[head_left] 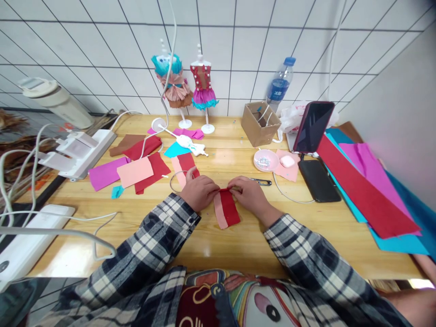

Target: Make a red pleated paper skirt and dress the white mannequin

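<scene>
My left hand [200,193] pinches the upper left corner of a small pink and red crepe-paper piece [228,211]. The fingers of my right hand [250,194] are closed on its upper right corner. Between them the top edge looks folded, and the piece hangs down toward me over the table. Just beyond my left hand lies another pink and red paper strip [185,162], partly covered by that hand. A thin ring-shaped loop [173,181] is beside it. Past my right hand rests a small black tool [261,181], its kind unclear.
Two dressed miniature mannequins [201,81] stand by the tiled wall; a bare white one [192,145] lies before them. Paper scraps [135,172] spread left, large sheets [364,190] right. A bead dish [265,160], cardboard box [260,125], propped phone [313,127] and cables stand around.
</scene>
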Demonstrator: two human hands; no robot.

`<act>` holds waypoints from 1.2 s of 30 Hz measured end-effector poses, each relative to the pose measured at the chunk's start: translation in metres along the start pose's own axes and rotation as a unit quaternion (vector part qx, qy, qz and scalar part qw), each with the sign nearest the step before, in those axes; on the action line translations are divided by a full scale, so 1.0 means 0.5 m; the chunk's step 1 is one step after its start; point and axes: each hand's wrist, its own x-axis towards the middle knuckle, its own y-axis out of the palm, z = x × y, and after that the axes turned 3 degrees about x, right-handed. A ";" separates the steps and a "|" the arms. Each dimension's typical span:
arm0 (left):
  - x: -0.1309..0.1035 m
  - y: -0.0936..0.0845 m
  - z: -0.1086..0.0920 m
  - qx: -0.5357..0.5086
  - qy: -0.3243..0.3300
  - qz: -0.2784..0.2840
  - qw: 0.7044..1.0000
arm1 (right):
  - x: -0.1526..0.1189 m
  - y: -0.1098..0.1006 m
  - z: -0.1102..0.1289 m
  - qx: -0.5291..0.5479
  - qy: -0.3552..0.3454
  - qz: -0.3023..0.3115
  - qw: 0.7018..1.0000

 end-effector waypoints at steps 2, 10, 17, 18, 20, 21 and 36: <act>-0.002 -0.002 -0.003 -0.005 0.002 0.004 1.000 | -0.001 -0.002 -0.001 0.002 -0.005 0.002 1.000; -0.008 0.000 -0.006 0.019 0.016 -0.001 1.000 | -0.009 -0.010 0.003 -0.052 -0.049 0.040 0.997; -0.021 -0.008 -0.014 0.072 0.053 0.006 0.996 | -0.018 -0.021 0.012 -0.094 -0.042 0.039 0.994; -0.022 -0.010 -0.016 0.073 0.058 0.009 0.996 | -0.018 -0.023 0.014 -0.094 -0.029 0.022 0.995; -0.024 -0.012 -0.018 0.074 0.064 0.014 0.995 | -0.018 -0.026 0.021 -0.091 -0.010 -0.013 0.996; -0.024 -0.013 -0.019 0.074 0.065 0.014 0.995 | -0.018 -0.027 0.026 -0.091 -0.007 -0.024 0.996; -0.018 -0.016 -0.007 -0.145 -0.074 -0.037 0.986 | 0.004 -0.028 0.068 -0.082 0.031 0.011 0.996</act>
